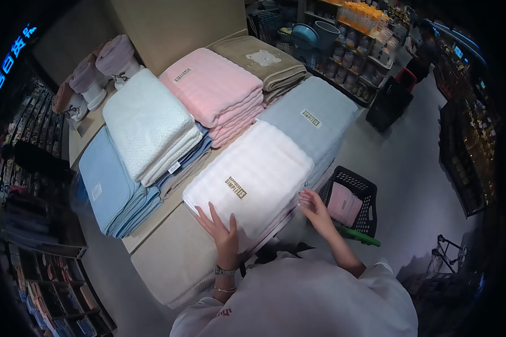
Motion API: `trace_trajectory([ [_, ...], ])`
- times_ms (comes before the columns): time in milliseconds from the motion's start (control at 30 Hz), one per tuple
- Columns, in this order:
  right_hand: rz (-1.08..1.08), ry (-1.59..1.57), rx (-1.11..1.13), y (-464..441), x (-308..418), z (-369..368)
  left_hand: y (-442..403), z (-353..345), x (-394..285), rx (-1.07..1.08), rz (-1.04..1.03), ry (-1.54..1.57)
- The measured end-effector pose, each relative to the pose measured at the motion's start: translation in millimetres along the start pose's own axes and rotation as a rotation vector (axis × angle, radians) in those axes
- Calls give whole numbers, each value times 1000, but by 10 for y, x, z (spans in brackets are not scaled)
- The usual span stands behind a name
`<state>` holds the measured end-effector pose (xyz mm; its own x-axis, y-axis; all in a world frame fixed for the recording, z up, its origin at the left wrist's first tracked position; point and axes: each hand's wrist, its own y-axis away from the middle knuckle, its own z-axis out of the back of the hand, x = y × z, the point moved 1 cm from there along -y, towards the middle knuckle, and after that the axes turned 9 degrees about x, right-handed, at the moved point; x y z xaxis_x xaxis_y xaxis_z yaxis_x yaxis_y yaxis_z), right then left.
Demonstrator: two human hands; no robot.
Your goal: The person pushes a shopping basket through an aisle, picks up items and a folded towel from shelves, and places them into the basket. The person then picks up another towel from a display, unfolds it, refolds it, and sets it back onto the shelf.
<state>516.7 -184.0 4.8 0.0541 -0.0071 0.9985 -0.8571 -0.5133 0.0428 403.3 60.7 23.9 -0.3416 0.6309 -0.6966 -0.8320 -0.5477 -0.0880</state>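
A folded white towel with a gold label lies on top of a stack in front of me. My left hand has its fingers spread over the towel's near left corner and touches it. At the towel's right edge is my right hand, its fingers loosely bent and apart, with nothing visible in it. Whether its fingertips touch the towel I cannot tell. A grey-blue towel stack adjoins the white one on the far side, and a beige stack sits on the near left.
Folded pink, pale mint, blue and brown stacks cover the display table. On the floor at right stands a black basket with a green handle, holding a pink towel. A person stands farther down the aisle.
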Motion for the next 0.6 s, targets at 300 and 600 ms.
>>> trace_trajectory([
  [300, -265, -562, 91, -396, 25, 101, 135, -78, 339, -152, 265, 683],
  [600, 509, 1222, 64, -767, 452, -35, -284, -267, -704, -143, -113, -594],
])
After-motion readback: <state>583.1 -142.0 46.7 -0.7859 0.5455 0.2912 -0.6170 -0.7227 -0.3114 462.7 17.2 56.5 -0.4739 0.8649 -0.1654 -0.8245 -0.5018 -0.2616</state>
